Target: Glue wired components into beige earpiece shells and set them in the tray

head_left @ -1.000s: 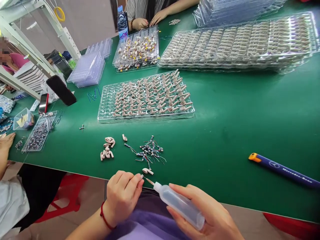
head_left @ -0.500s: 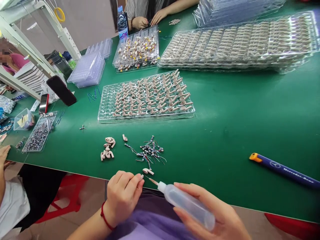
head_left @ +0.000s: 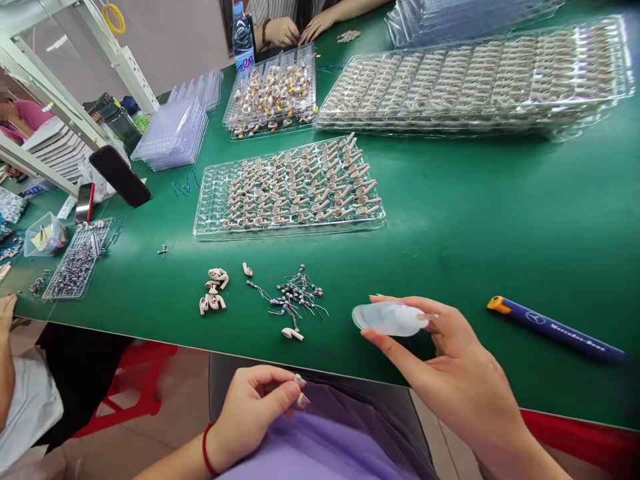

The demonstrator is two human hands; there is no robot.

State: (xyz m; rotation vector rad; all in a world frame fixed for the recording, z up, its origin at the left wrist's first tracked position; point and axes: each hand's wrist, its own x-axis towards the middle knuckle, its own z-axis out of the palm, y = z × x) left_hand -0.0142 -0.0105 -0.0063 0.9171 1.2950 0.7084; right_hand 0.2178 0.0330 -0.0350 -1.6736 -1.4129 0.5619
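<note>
My right hand (head_left: 450,360) grips a clear squeeze bottle (head_left: 391,319) and holds it over the green table (head_left: 500,220), its base turned toward me. My left hand (head_left: 253,407) is below the table edge over my purple lap, fingers pinched on a small pale part I can barely see. On the table in front of me lie a single beige earpiece shell (head_left: 293,333), a heap of small wired parts (head_left: 295,299) and a cluster of beige shells (head_left: 214,293). Further back stands a clear tray of beige shells (head_left: 287,190).
A blue knife with a yellow tip (head_left: 555,328) lies at the right. Stacked filled trays (head_left: 475,83) line the far side, with another tray (head_left: 273,93), a water bottle (head_left: 242,40) and another person's hands (head_left: 300,30). Phones (head_left: 120,177) and a small-parts tray (head_left: 77,260) sit at the left.
My right hand has lifted the bottle away from my left hand and carried it forward over the table. My left hand has dropped lower, toward my lap.
</note>
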